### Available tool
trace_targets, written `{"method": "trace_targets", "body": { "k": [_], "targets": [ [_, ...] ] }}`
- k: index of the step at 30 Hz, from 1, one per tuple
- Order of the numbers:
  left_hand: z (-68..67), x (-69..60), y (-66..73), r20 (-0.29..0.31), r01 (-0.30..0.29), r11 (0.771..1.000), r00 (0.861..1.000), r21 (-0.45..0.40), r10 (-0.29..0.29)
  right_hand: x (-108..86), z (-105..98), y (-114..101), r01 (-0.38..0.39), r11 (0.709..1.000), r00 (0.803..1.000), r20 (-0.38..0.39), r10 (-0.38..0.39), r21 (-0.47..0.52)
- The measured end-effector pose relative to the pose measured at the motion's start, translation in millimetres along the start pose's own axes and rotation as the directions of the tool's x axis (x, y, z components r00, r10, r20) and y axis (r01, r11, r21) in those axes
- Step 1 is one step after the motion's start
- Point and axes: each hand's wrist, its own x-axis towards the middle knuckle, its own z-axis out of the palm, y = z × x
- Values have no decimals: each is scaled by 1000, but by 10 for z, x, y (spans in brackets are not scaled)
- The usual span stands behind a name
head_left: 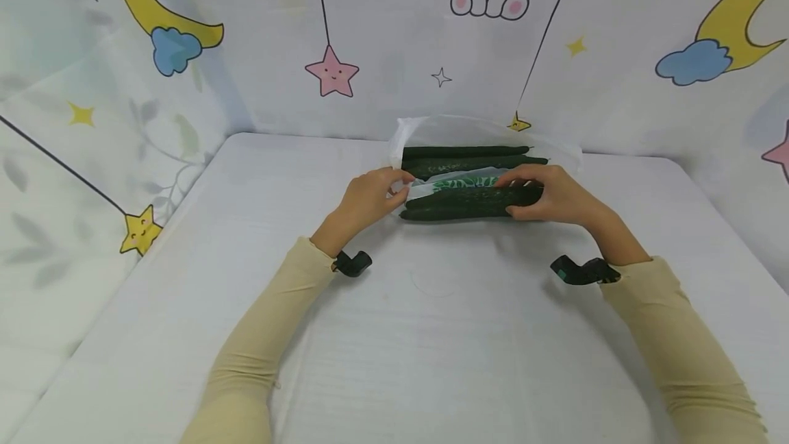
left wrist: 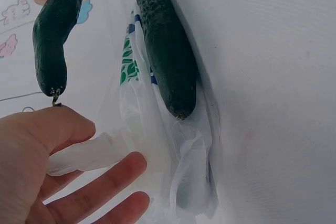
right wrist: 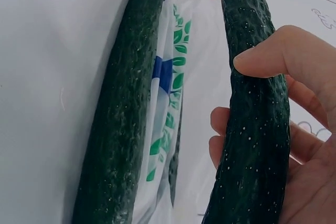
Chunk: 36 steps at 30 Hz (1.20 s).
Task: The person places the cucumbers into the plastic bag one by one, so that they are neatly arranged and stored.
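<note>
A thin white plastic bag with green leaf print lies at the far side of the table, cucumbers in and around it. My right hand grips one cucumber, thumb on one side and fingers on the other. Another cucumber lies along the bag's near side, apart from the held one. Two more cucumbers show at the back within the bag's spread plastic. At the bag's left end my left hand pinches its plastic between thumb and fingers, close to the held cucumber's tip.
The white table stretches in front of the bag. Behind it hangs a printed cloth with moons and stars, close to the bag's back edge. Black wrist cameras are strapped below both hands.
</note>
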Motion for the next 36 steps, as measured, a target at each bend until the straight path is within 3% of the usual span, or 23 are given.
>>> {"method": "trace_targets", "body": {
  "k": [7, 21, 29, 36],
  "targets": [
    [19, 1, -18, 18, -4, 1000, 1000, 7, 4, 33, 8, 29, -34, 999, 999, 10, 34, -6],
    [7, -5, -18, -7, -32, 999, 999, 20, 32, 165, 54, 126, -80, 996, 997, -24, 79, -37],
    [5, 4, -8, -9, -20, 1000, 1000, -23, 20, 210, 13, 135, -101, 995, 995, -6, 100, -28],
    [-16, -6, 24, -6, -21, 1000, 1000, -19, 21, 219, -27, 153, -180, 984, 984, 11, 180, -15]
  ]
}}
